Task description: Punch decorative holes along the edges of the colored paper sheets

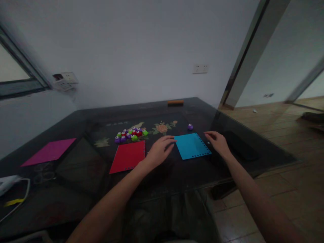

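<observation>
A blue sheet (191, 145) with punched holes along its right and near edges lies flat on the dark table. My left hand (162, 147) is open, its fingertips at the sheet's upper left corner; whether they touch it I cannot tell. Just off the sheet's right edge, my right hand (218, 141) is open with curved fingers, and nothing shows in it. Beyond the sheet sits a single purple ball-like piece with an eye (190, 127). To the left of my left hand is a red sheet (129, 155) with similar holes.
Behind the red sheet stands a cluster of purple, green and red eye pieces (128, 135). A magenta sheet (52, 151) lies at far left, near a white device with a cable (10, 184). A dark flat object (239, 145) rests at right. An orange-brown bar (175, 102) lies at the back.
</observation>
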A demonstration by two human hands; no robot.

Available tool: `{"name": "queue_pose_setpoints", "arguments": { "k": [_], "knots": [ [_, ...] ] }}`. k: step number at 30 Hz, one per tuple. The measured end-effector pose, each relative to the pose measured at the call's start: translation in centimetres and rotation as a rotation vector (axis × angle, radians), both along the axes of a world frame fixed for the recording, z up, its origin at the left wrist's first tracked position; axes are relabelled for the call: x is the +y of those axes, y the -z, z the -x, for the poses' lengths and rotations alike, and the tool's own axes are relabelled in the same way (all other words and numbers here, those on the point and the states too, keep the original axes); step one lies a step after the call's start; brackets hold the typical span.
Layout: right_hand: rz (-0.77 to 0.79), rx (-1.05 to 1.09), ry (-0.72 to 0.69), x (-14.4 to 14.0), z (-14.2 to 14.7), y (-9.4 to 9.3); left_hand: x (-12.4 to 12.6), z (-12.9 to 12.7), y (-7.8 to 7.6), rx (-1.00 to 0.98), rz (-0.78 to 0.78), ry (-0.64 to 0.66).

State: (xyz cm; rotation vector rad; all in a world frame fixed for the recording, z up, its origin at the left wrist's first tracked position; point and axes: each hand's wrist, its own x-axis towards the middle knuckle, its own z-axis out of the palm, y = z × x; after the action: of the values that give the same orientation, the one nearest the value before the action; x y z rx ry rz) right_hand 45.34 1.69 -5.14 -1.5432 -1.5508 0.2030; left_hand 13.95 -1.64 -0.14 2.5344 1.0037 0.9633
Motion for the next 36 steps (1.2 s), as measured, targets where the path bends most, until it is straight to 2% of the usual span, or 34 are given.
{"name": "queue_pose_setpoints", "arguments": {
  "k": [2,4,6,9,12,16,19,22,28,32,36],
  "knots": [
    [-0.004,-0.002,-0.058,-0.2,1.1,-0.9,1.0,3.1,-1.1,-0.014,-0.021,-0.061],
    [0.009,-0.010,-0.123,-0.4,2.7,-1.9,2.4,7.2,-1.2,-0.012,-0.030,-0.176],
    [0.035,-0.016,-0.210,-0.6,4.9,-3.0,3.8,11.6,-0.3,0.035,-0.013,-0.300],
    [0.054,-0.023,-0.364,-0.6,9.3,-4.3,5.2,17.3,1.7,0.084,0.015,-0.504],
    [0.059,-0.076,-0.545,0.0,14.5,-5.0,5.5,20.5,3.2,0.099,0.065,-0.587],
    [0.094,-0.242,-0.701,1.9,21.0,-4.8,5.2,21.3,3.7,0.135,0.108,-0.515],
    [0.120,-0.364,-0.701,3.6,24.8,-3.8,5.1,21.0,3.4,0.162,0.149,-0.437],
    [0.124,-0.484,-0.666,4.5,27.2,-2.5,5.0,20.7,3.4,0.218,0.183,-0.358],
    [0.124,-0.623,-0.612,4.5,28.7,-0.8,5.3,21.0,4.5,0.324,0.186,-0.369],
    [0.119,-0.603,-0.644,4.5,28.7,-0.5,5.6,21.2,5.0,0.336,0.176,-0.393],
    [0.133,-0.591,-0.620,4.4,28.7,-0.6,5.6,21.2,4.9,0.344,0.178,-0.387]
  ]
}}
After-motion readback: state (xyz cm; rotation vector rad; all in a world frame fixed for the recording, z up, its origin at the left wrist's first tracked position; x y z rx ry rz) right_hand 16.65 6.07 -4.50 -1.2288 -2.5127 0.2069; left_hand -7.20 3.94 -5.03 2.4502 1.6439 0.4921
